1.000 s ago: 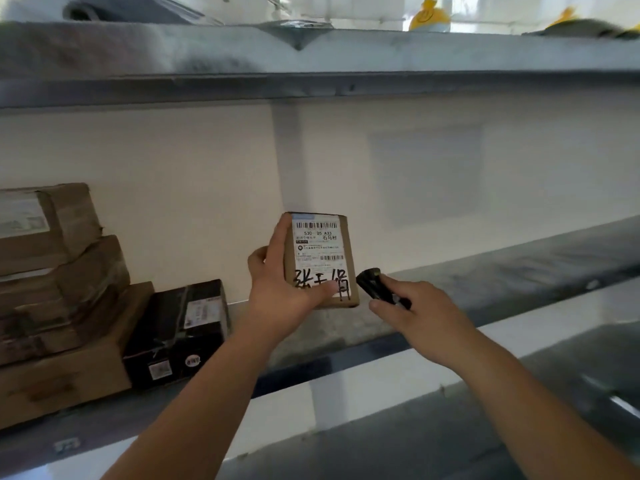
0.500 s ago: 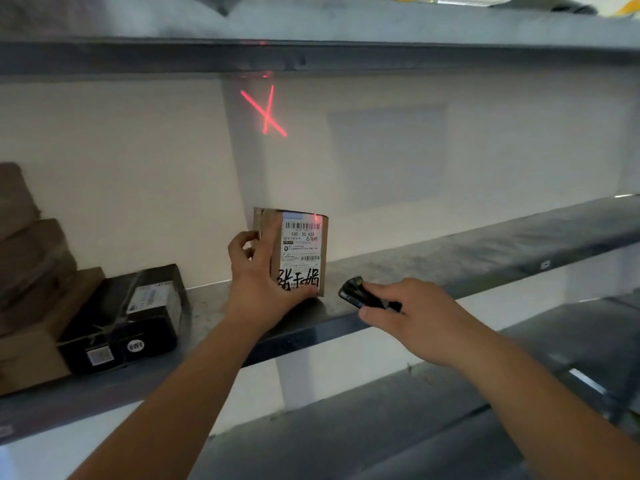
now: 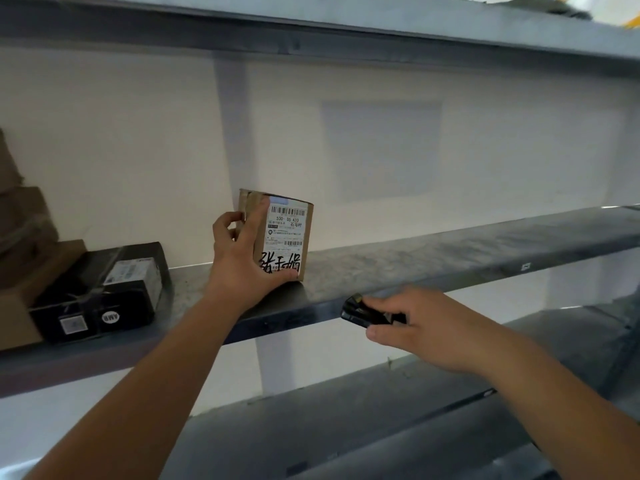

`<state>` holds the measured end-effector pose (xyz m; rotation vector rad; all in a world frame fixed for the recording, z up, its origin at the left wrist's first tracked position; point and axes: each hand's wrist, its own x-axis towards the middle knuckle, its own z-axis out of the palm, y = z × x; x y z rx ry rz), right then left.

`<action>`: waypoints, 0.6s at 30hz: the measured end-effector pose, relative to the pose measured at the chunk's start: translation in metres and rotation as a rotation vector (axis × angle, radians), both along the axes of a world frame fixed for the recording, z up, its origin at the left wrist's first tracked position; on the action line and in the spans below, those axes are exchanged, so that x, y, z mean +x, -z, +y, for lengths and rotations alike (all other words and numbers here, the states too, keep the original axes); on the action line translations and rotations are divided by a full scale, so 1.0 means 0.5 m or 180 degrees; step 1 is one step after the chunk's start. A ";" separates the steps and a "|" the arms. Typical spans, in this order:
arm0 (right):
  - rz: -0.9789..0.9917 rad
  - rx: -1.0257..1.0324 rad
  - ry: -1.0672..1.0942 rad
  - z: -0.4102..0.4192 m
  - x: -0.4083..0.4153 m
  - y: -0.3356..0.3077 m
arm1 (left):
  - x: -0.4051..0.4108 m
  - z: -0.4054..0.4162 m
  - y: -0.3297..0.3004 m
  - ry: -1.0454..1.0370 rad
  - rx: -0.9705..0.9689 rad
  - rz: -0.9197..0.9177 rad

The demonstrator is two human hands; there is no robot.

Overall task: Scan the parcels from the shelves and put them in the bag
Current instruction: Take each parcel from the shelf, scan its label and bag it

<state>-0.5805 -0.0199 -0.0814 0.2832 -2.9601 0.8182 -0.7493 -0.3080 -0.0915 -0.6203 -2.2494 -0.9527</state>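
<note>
A small brown cardboard parcel (image 3: 287, 230) with a white barcode label and black handwriting stands upright over the grey metal shelf (image 3: 433, 258). My left hand (image 3: 242, 261) grips it from the left, index finger along its front and thumb under its lower edge. My right hand (image 3: 426, 327) holds a small black scanner (image 3: 360, 310) in front of the shelf's front edge, lower than the parcel and to its right, its head pointing left. No bag is in view.
A black parcel (image 3: 114, 292) with white labels lies on the shelf to the left. Brown cardboard boxes (image 3: 24, 251) are stacked at the far left. Another shelf (image 3: 311, 26) runs overhead and a lower shelf (image 3: 381, 427) below. White wall behind.
The red laser cross on the wall has gone out. My right hand with the scanner has dropped lower and further right. The parcel is lower, down at the shelf.
</note>
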 end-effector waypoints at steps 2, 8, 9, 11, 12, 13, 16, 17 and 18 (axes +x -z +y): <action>0.0041 -0.0043 0.0051 -0.003 0.002 0.005 | 0.004 -0.001 -0.002 0.0018 0.0117 -0.0080; 0.0242 -0.0311 0.0342 -0.041 0.019 0.032 | 0.052 0.021 -0.002 0.0605 0.0814 -0.0400; 0.0282 -0.0374 0.0413 -0.050 0.024 0.037 | 0.064 0.027 -0.002 0.0726 0.0858 -0.0411; 0.0391 -0.0503 0.0603 -0.068 0.040 0.048 | 0.086 0.038 -0.003 0.0963 0.0881 -0.0442; 0.0439 -0.0560 0.0744 -0.076 0.050 0.055 | 0.096 0.042 -0.005 0.1081 0.0886 -0.0480; 0.0473 -0.0611 0.0919 -0.084 0.063 0.061 | 0.105 0.044 -0.007 0.1192 0.0892 -0.0530; 0.0526 -0.0732 0.1428 -0.103 0.111 0.080 | 0.132 0.050 -0.013 0.1575 0.0916 -0.0649; 0.0549 -0.0758 0.1563 -0.110 0.129 0.087 | 0.142 0.053 -0.013 0.1758 0.0914 -0.0705; 0.0582 -0.0778 0.1669 -0.117 0.149 0.095 | 0.152 0.059 -0.010 0.1956 0.0904 -0.0791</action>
